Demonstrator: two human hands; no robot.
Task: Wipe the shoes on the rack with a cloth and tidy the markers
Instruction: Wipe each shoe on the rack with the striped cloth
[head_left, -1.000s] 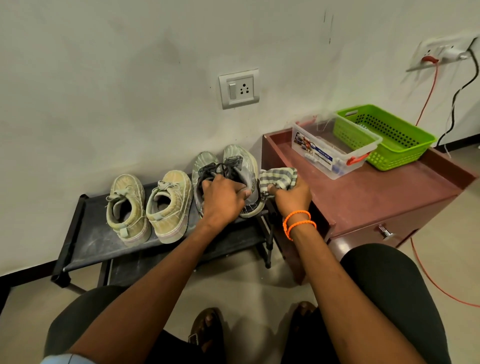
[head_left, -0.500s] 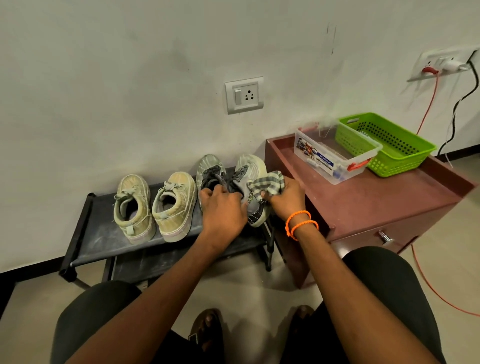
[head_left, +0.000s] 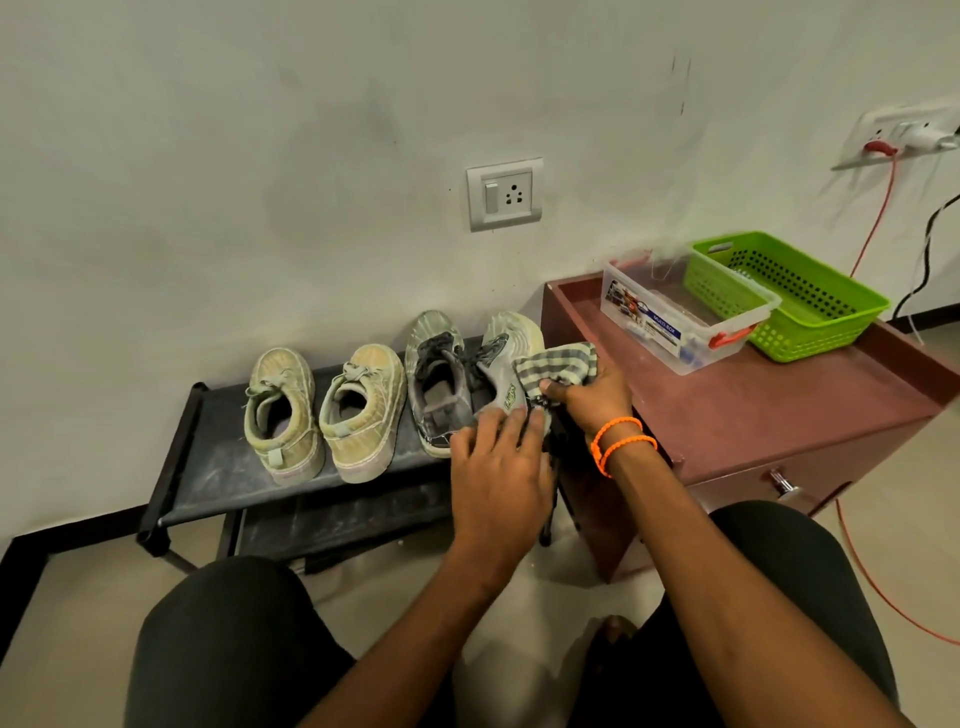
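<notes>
Two pairs of shoes stand on a black rack (head_left: 208, 467): a beige pair (head_left: 322, 410) on the left and a dusty grey pair on the right. My left hand (head_left: 498, 462) holds the heel of the right grey shoe (head_left: 511, 348), with the fingers curved over it. My right hand (head_left: 589, 400), with orange bands on the wrist, grips a grey striped cloth (head_left: 558, 364) against that shoe's outer side. The other grey shoe (head_left: 436, 379) stands free beside it. I cannot make out any markers.
A brown cabinet (head_left: 769, 415) stands right of the rack, close to my right hand. On it are a clear plastic box (head_left: 670, 322) with a red latch and a green basket (head_left: 800, 301). An orange cable (head_left: 878, 592) runs along the floor at the right.
My left hand has slid back from the grey shoe's opening to its heel. My right hand with the cloth has stayed on the shoe's outer side, moving slightly along it.
</notes>
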